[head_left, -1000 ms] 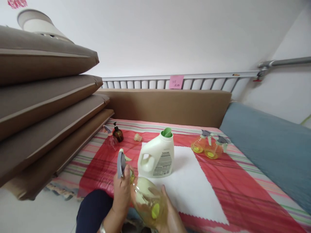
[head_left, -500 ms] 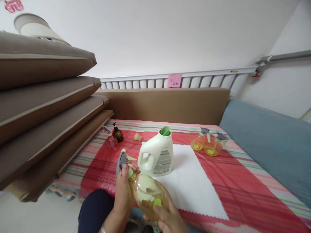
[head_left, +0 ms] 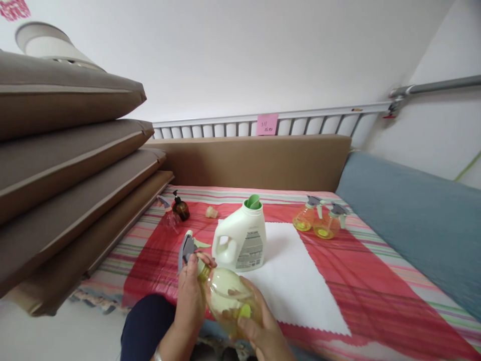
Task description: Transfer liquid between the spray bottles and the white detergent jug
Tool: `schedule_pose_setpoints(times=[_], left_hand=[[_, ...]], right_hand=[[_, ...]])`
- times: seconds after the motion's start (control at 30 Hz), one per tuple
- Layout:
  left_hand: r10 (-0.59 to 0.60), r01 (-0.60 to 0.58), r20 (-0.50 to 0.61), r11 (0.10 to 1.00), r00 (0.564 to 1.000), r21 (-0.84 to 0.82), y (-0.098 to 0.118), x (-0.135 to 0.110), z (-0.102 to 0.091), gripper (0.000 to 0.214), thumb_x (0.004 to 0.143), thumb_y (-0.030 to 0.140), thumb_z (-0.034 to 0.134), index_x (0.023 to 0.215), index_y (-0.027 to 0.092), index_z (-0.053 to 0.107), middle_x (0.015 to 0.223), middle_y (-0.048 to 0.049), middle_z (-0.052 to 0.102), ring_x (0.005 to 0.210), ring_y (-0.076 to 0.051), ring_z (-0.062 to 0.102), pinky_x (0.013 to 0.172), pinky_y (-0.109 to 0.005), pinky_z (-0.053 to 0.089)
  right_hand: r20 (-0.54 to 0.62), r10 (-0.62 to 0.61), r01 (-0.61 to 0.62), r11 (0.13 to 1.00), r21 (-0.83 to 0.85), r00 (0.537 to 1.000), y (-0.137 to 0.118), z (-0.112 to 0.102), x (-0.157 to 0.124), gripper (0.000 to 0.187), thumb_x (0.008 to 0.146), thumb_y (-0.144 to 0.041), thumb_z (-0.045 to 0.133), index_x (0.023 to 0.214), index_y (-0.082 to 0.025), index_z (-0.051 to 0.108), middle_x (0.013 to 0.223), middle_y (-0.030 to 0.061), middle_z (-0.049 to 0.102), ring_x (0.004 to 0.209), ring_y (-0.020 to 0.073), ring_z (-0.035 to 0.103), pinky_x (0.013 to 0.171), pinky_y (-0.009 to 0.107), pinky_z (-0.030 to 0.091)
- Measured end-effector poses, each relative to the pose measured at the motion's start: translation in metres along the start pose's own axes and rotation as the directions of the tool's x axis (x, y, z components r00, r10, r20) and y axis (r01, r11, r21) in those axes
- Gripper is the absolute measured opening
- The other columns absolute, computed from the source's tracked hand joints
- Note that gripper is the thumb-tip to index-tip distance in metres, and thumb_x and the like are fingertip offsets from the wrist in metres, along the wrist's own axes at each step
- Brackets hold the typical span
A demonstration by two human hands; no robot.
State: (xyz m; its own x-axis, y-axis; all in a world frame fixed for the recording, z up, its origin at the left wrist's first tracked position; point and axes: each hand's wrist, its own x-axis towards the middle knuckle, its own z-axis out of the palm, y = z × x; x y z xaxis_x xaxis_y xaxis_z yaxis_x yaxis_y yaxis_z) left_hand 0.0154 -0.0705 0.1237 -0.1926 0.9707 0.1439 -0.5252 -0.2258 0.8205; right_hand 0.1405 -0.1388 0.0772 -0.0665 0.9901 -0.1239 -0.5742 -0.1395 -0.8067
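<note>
A clear spray bottle [head_left: 225, 293] with yellowish liquid and a grey and pale green trigger head [head_left: 187, 246] lies tilted in both my hands near the front edge. My left hand [head_left: 190, 296] is closed round its neck just below the trigger. My right hand [head_left: 263, 333] cups the bottle's round base, fingers wrapped under it. Just behind stands a white detergent jug [head_left: 240, 238] with a green open spout, on a white cloth [head_left: 296, 281].
Two yellow spray bottles [head_left: 319, 220] stand at the back right on the red plastic sheet [head_left: 368, 281]. A brown pump bottle [head_left: 181, 207], a clear sprayer [head_left: 169, 215] and a small cap [head_left: 211, 212] sit back left. Stacked brown cushions [head_left: 67, 170] rise on the left, a blue cushion [head_left: 413, 220] on the right.
The spray bottle has tipped so its trigger head sits lower and further left. My right fingers have shifted round its base. The view has drifted slightly.
</note>
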Motion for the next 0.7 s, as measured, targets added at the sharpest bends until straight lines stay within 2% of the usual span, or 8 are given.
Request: schedule_pose_setpoints(times=[0.1, 0.23, 0.33, 0.5, 0.63, 0.7], left_hand=[[-0.005, 0.005, -0.006, 1.000, 1.000, -0.001, 0.000, -0.002, -0.001, 0.037, 0.083, 0.050, 0.052, 0.065, 0.018, 0.055, 0.068, -0.0002, 0.055, 0.071, -0.015, 0.053, 0.073, -0.026, 0.041], [0.002, -0.002, -0.002, 1.000, 1.000, 0.008, 0.001, -0.004, -0.002, 0.035, 0.084, 0.049, 0.051, 0.067, 0.018, 0.056, 0.070, -0.0005, 0.055, 0.074, -0.015, 0.053, 0.075, -0.026, 0.040], [-0.008, 0.008, -0.004, 0.999, 1.000, -0.053, 0.002, -0.003, 0.000, 0.035, 0.082, 0.049, 0.054, 0.067, 0.018, 0.056, 0.069, -0.0007, 0.054, 0.073, -0.015, 0.053, 0.074, -0.027, 0.041], [-0.075, 0.076, 0.011, 0.988, 0.997, -0.132, 0.008, -0.002, 0.008, 0.037, 0.079, 0.050, 0.055, 0.063, 0.017, 0.053, 0.066, -0.0003, 0.051, 0.068, -0.015, 0.051, 0.071, -0.027, 0.042], [-0.063, 0.065, 0.023, 0.993, 0.998, -0.103, 0.009, -0.002, 0.009, 0.038, 0.079, 0.051, 0.055, 0.062, 0.017, 0.053, 0.066, -0.0006, 0.052, 0.069, -0.015, 0.051, 0.072, -0.028, 0.042], [-0.047, 0.049, 0.040, 0.997, 0.998, -0.059, 0.009, -0.001, 0.007, 0.038, 0.079, 0.051, 0.055, 0.063, 0.017, 0.053, 0.067, -0.0009, 0.052, 0.070, -0.016, 0.051, 0.073, -0.028, 0.042]], right_hand=[[-0.028, -0.079, 0.079, 0.997, -0.010, 0.997, 0.005, 0.003, 0.000, 0.087, 0.051, -0.044, 0.084, 0.124, -0.025, 0.041, 0.120, 0.0115, 0.056, 0.103, 0.0287, 0.059, 0.090, 0.043, 0.045], [-0.028, -0.112, 0.111, 0.993, -0.039, 0.993, 0.009, 0.006, -0.001, 0.093, 0.050, -0.043, 0.084, 0.127, -0.028, 0.034, 0.128, 0.0123, 0.049, 0.104, 0.0297, 0.058, 0.090, 0.044, 0.045], [-0.008, -0.126, 0.125, 0.991, -0.046, 0.992, 0.009, 0.007, -0.001, 0.096, 0.050, -0.046, 0.083, 0.129, -0.029, 0.031, 0.129, 0.0130, 0.048, 0.110, 0.0304, 0.055, 0.090, 0.043, 0.044], [0.020, -0.149, 0.150, 0.988, -0.044, 0.989, 0.007, 0.009, -0.002, 0.094, 0.050, -0.044, 0.084, 0.128, -0.027, 0.034, 0.130, 0.0137, 0.048, 0.113, 0.0296, 0.053, 0.094, 0.041, 0.042], [0.022, -0.128, 0.129, 0.991, -0.032, 0.992, 0.007, 0.007, 0.000, 0.093, 0.049, -0.044, 0.085, 0.127, -0.026, 0.039, 0.124, 0.0122, 0.054, 0.108, 0.0274, 0.057, 0.090, 0.038, 0.044], [0.038, -0.024, 0.024, 1.000, 0.013, 0.999, 0.007, 0.004, 0.003, 0.092, 0.049, -0.048, 0.083, 0.127, -0.024, 0.041, 0.114, 0.0113, 0.061, 0.095, 0.0259, 0.063, 0.075, 0.035, 0.051]])
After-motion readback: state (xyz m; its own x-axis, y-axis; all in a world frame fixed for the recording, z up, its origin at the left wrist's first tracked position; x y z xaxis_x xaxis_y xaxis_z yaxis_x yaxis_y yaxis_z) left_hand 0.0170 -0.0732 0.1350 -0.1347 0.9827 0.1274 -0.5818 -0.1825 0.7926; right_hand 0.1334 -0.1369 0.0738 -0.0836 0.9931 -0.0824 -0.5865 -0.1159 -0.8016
